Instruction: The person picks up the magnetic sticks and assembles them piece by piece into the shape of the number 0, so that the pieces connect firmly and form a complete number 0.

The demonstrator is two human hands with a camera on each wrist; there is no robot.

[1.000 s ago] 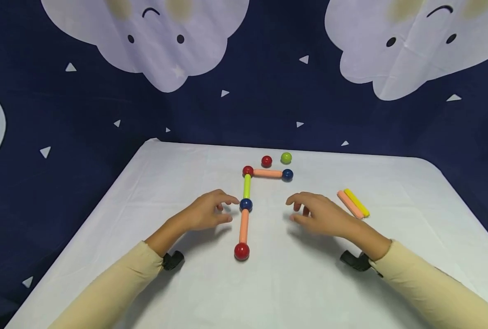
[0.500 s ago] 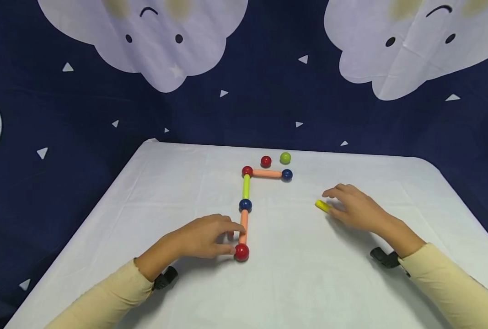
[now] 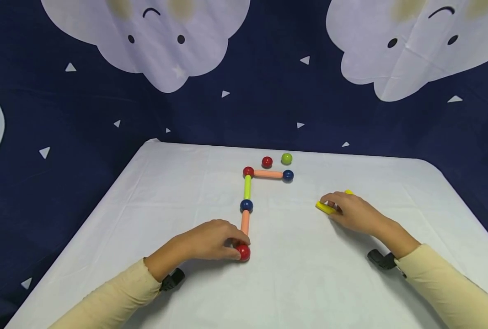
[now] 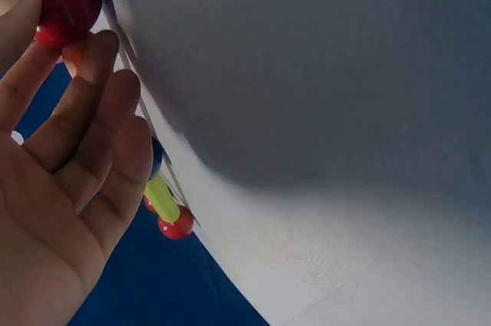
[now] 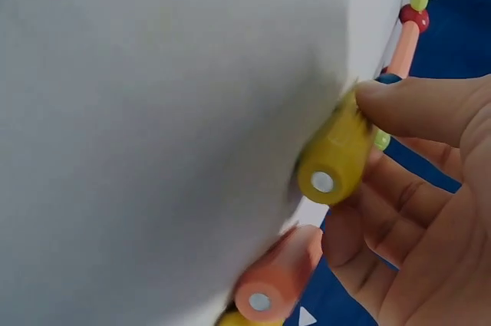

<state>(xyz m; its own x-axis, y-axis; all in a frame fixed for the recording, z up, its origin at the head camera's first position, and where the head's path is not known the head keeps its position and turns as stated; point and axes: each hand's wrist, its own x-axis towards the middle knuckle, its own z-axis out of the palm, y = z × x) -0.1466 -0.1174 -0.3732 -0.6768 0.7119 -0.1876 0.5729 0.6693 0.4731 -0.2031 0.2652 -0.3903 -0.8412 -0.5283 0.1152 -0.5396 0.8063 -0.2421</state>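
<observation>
My left hand (image 3: 211, 240) pinches a red ball (image 3: 244, 252) between thumb and fingers, at the near end of a chain of balls and magnetic sticks. From that ball a salmon stick (image 3: 245, 223) runs to a dark blue ball (image 3: 246, 205), then a lime stick (image 3: 248, 187) to another red ball (image 3: 248, 172). There a salmon stick (image 3: 268, 174) turns right to a blue ball (image 3: 287, 175). At the right, my right hand (image 3: 356, 212) pinches a yellow magnetic stick (image 5: 331, 161). Close by lie a salmon stick (image 5: 276, 280) and another yellow stick (image 3: 349, 192), mostly hidden by the hand.
A loose red ball (image 3: 267, 161) and a lime ball (image 3: 286, 158) lie behind the chain, near the far edge of the white-covered table (image 3: 309, 283). Dark blue cloth (image 3: 260, 114) with clouds hangs behind the table.
My left hand came down from beside the blue ball to the near red ball and now pinches it. My right hand moved right to the sticks and closed on a yellow one.
</observation>
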